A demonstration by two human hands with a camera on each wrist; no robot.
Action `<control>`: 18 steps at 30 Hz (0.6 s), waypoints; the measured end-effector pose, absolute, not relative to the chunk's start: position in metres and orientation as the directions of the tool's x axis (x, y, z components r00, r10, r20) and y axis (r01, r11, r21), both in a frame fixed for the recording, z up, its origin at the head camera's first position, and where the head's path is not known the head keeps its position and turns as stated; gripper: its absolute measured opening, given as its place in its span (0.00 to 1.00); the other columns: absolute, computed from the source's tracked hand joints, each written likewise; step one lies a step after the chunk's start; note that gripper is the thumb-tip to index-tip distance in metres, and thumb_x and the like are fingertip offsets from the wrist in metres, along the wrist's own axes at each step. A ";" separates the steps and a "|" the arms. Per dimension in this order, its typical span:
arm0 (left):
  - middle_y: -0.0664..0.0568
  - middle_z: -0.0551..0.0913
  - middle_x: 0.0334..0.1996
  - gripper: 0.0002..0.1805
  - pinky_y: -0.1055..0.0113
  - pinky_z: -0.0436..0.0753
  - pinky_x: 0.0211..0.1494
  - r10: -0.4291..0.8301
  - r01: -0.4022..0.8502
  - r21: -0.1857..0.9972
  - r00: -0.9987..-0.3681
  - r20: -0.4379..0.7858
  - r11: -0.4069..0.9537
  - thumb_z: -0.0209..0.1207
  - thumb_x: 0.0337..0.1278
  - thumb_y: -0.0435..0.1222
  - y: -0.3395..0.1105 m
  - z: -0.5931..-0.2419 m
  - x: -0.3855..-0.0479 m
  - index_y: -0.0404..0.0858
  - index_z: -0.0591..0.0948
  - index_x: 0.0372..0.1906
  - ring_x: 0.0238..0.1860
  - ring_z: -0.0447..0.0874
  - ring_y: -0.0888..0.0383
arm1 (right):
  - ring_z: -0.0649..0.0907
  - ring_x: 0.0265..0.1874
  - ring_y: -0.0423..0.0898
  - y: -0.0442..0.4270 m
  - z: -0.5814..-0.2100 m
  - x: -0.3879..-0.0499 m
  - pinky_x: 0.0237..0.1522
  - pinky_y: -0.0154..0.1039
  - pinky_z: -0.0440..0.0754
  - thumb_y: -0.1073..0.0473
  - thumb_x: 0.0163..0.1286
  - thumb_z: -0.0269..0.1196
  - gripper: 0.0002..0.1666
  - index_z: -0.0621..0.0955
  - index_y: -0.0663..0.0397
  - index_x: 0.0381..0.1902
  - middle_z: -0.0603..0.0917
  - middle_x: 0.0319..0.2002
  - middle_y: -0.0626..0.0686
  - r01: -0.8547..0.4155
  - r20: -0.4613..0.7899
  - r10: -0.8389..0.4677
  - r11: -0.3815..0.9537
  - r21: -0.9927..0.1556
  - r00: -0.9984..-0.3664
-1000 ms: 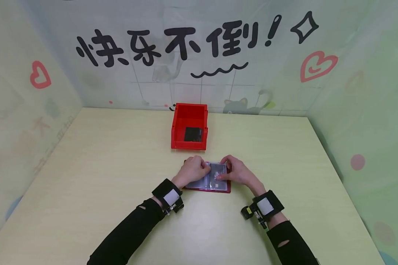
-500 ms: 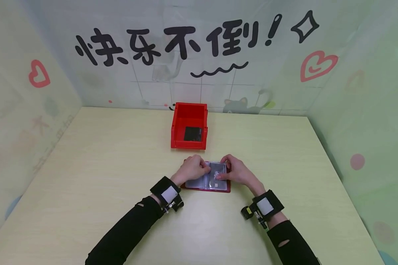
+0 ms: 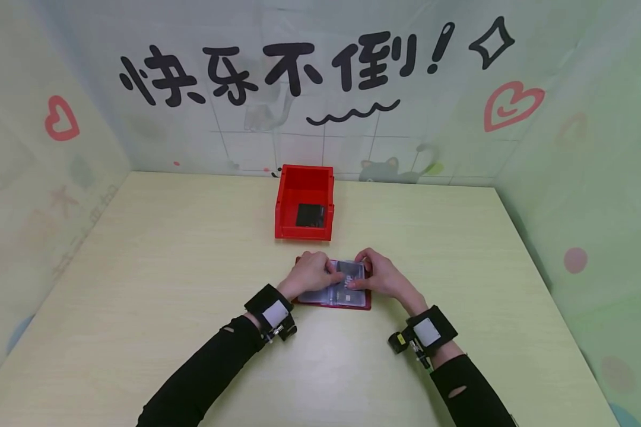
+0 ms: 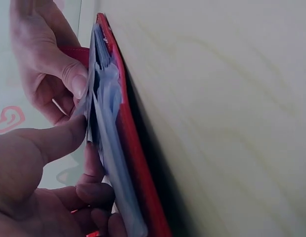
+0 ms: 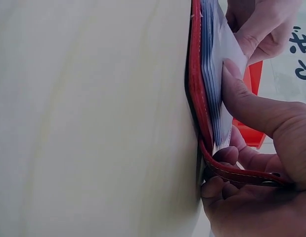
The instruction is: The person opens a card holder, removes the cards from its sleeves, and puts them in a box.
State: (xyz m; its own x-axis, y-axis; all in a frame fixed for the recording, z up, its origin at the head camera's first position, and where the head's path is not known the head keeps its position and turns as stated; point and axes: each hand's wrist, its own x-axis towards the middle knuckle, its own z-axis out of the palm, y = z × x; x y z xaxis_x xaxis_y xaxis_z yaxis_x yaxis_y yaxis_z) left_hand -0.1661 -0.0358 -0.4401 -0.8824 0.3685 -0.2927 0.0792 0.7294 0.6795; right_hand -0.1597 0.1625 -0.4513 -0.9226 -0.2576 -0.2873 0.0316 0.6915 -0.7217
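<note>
A red card holder (image 3: 326,305) with clear plastic sleeves lies spread on the table. In its right half, a grey card (image 3: 352,298) with white lettering shows through a sleeve. My left hand (image 3: 311,274) pinches the card's inner edge at the sleeve opening between thumb and index finger; the left wrist view shows this from the side. From the right, my right hand (image 3: 383,277) grips the card holder. Its thumb (image 5: 241,91) presses on the top sleeve, and its fingers curl by the red strap (image 5: 241,174). How far the card sits inside the sleeve cannot be told.
Behind the card holder stands a red bin (image 3: 303,233) with a flat black item (image 3: 310,216) inside. The pale wooden table (image 3: 165,267) spreads around both hands. Printed cloth walls (image 3: 432,136) border it at the back and sides.
My left hand has shifted slightly, its thumb reaching a little further right over the card. My right hand and the card holder stay in place.
</note>
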 end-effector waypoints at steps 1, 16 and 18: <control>0.49 0.82 0.30 0.14 0.67 0.68 0.35 0.365 0.081 0.673 -0.883 -0.293 0.735 0.67 0.61 0.46 -0.036 -0.441 -0.166 0.39 0.88 0.30 0.39 0.75 0.54 | 0.74 0.40 0.49 0.163 -0.451 -0.160 0.37 0.37 0.70 0.57 0.58 0.76 0.32 0.73 0.58 0.55 0.71 0.35 0.54 0.031 -0.287 -0.259 0.691 -0.722 -0.922; 0.47 0.78 0.35 0.14 0.64 0.68 0.40 0.358 0.074 0.653 -0.880 -0.313 0.753 0.65 0.63 0.44 -0.037 -0.438 -0.170 0.39 0.84 0.27 0.46 0.70 0.51 | 0.74 0.40 0.49 0.166 -0.452 -0.165 0.37 0.37 0.70 0.56 0.58 0.76 0.32 0.73 0.56 0.55 0.71 0.35 0.54 0.020 -0.289 -0.274 0.694 -0.720 -0.917; 0.46 0.78 0.36 0.14 0.64 0.69 0.41 0.349 0.059 0.658 -0.881 -0.319 0.751 0.65 0.64 0.43 -0.039 -0.438 -0.171 0.39 0.85 0.26 0.47 0.69 0.51 | 0.74 0.40 0.49 0.166 -0.453 -0.166 0.37 0.37 0.69 0.56 0.58 0.76 0.32 0.73 0.56 0.55 0.71 0.35 0.54 0.017 -0.289 -0.275 0.697 -0.717 -0.917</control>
State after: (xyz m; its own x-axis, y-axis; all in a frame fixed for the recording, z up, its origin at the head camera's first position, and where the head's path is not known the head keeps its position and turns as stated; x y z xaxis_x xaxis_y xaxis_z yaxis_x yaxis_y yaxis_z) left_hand -0.1711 -0.0392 -0.4378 -0.8810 0.3492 -0.3193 0.0592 0.7507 0.6579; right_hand -0.1660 0.1665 -0.4526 -0.9171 -0.2748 -0.2888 0.0171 0.6967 -0.7171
